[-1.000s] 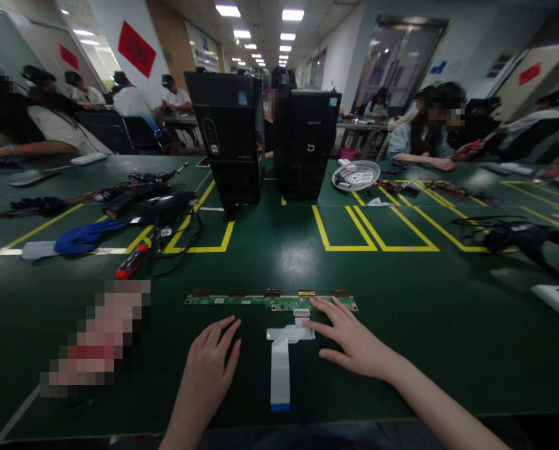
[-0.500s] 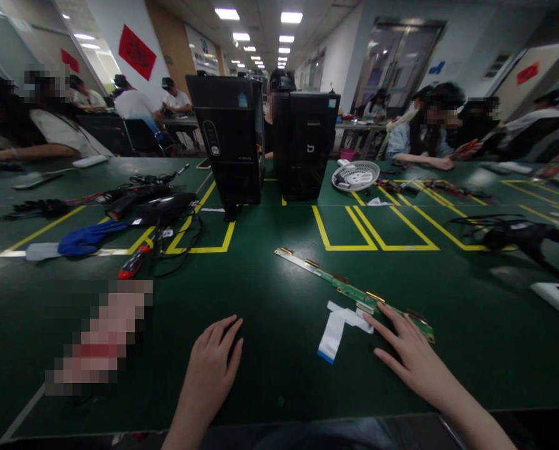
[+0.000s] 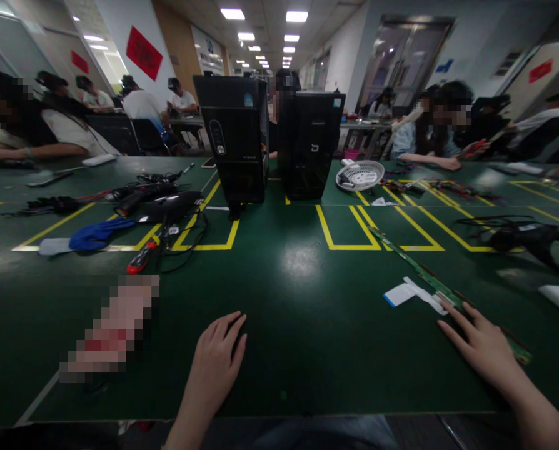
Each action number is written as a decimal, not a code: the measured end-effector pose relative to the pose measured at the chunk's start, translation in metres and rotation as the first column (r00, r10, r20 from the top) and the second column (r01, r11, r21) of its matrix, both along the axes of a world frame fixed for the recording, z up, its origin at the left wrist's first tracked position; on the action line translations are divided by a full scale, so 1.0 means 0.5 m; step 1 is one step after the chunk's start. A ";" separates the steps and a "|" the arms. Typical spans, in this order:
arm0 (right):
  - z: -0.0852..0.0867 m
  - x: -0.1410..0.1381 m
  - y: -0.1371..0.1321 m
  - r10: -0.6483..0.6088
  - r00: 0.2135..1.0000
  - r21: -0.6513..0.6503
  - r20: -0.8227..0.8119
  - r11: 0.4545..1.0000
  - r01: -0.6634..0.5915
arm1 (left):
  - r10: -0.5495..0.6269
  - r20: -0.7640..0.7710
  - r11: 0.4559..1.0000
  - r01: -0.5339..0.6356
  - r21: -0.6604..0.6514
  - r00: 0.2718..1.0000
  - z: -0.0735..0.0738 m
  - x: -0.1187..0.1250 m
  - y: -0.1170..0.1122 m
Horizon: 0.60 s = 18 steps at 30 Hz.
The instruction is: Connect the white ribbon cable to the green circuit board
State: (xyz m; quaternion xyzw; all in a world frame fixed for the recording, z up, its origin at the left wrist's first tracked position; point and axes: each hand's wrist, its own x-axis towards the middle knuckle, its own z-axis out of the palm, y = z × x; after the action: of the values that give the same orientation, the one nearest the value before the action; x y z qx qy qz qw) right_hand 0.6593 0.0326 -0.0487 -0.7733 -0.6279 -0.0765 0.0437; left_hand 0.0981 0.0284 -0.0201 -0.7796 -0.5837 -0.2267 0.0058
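Since the earlier frame, the circuit board (image 3: 420, 270) has been slid to the right over the desk (image 3: 307, 362) and turned more steeply, and the white flat cable (image 3: 401, 294) has been carried along with it. The left hand (image 3: 217, 353) has been kept almost in place, close to the near edge of the desk.

The board is now laid slantwise in the right part of the desk: its far end is placed over the yellow tape (image 3: 354, 247), and its other end is pointed to the near right corner. By the right hand (image 3: 488, 340) the board is partly covered; the fingertips are laid on it beside the cable joint, with thumb and fingers held apart and not clamped. By the left hand nothing is held; its fingers are kept near one another, with the thumb apart.

Toward the far edge, two black computer cases (image 3: 235, 147) are stood upright, with a white basket (image 3: 379, 180) placed at their right. At the left, a screwdriver (image 3: 141, 259) and a blue glove (image 3: 96, 235) are seen.
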 end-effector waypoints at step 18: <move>0.044 0.075 0.025 -0.495 0.857 -0.099 -0.142 0.869 0.485 | 0.008 -0.011 1.000 -0.008 -0.014 1.000 -0.006 -0.003 0.000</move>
State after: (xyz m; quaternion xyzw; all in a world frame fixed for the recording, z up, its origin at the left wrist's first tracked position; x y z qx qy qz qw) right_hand 0.6970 0.0451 -0.0265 -0.9122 -0.4067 -0.0030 0.0507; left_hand 0.0965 0.0284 -0.0232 -0.7784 -0.5886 -0.2184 0.0043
